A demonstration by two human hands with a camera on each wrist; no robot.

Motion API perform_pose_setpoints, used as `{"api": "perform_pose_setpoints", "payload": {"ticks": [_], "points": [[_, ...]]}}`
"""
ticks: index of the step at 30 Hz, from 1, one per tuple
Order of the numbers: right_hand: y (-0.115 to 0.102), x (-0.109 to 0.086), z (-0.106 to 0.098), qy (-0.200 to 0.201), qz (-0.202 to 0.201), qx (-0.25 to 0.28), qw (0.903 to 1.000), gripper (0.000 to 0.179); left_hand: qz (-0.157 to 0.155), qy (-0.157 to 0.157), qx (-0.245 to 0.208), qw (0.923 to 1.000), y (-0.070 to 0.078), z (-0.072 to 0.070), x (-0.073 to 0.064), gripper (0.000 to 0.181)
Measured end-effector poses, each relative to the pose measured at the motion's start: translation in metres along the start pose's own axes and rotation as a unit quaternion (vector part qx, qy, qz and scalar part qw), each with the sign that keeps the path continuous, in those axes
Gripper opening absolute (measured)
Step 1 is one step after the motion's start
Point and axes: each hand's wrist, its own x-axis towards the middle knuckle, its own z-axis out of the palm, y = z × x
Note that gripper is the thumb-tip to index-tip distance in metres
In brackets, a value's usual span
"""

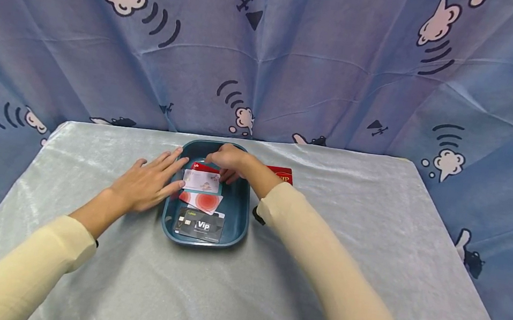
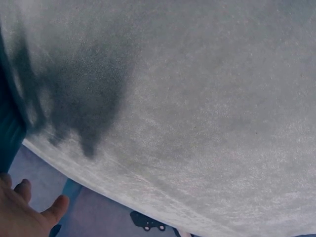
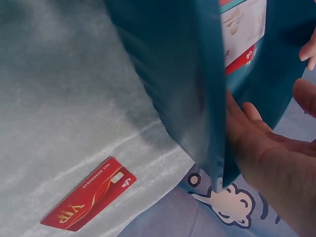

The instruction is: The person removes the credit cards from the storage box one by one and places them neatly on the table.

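A dark teal plastic tray [image 1: 231,232] holds several cards. Inside it lie a white card [image 1: 202,180] overlapping a red card [image 1: 198,166], a red-and-white card [image 1: 202,201] and a dark grey "Vip" card [image 1: 201,224]. My left hand [image 1: 148,183] lies at the tray's left rim with its fingers spread and straight. Over the tray's upper right part, my right hand [image 1: 233,163] reaches down beside the white and red cards. In the right wrist view its thumb stands apart from the fingers [image 3: 252,116], and some fingertips are hidden behind the tray wall.
A red VIP card [image 3: 89,195] lies on the cloth to the right of the tray, partly covered by my right forearm in the head view. Pale grey cloth [image 1: 374,224] covers the table. A blue patterned curtain [image 1: 296,79] hangs behind it.
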Motion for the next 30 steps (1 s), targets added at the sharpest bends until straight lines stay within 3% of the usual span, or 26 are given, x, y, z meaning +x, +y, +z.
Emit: {"api": "perform_pose_setpoints", "payload": {"ticks": [13, 18, 23, 26, 30], "points": [[-0.002, -0.004, 0.0, 0.018, 0.012, 0.024, 0.9995, 0.045, 0.004, 0.005, -0.001, 1.0, 0.001, -0.002, -0.002, 0.067], [-0.003, -0.004, 0.0, 0.028, -0.003, 0.015, 0.9995, 0.03, 0.005, 0.008, 0.001, 1.0, 0.001, -0.002, -0.002, 0.067], [-0.001, 0.0, 0.007, 0.059, -0.024, -0.02, 0.9978, 0.01, 0.007, 0.011, 0.001, 0.9999, 0.001, 0.0, -0.002, 0.068], [-0.001, 0.002, 0.012, 0.08, -0.03, -0.05, 0.9951, 0.014, 0.008, 0.012, -0.001, 0.9999, 0.0, 0.0, -0.002, 0.068], [-0.003, 0.001, 0.016, 0.08, -0.038, -0.071, 0.9935, 0.023, 0.012, 0.014, 0.002, 0.9998, 0.0, 0.0, -0.002, 0.067]]}}
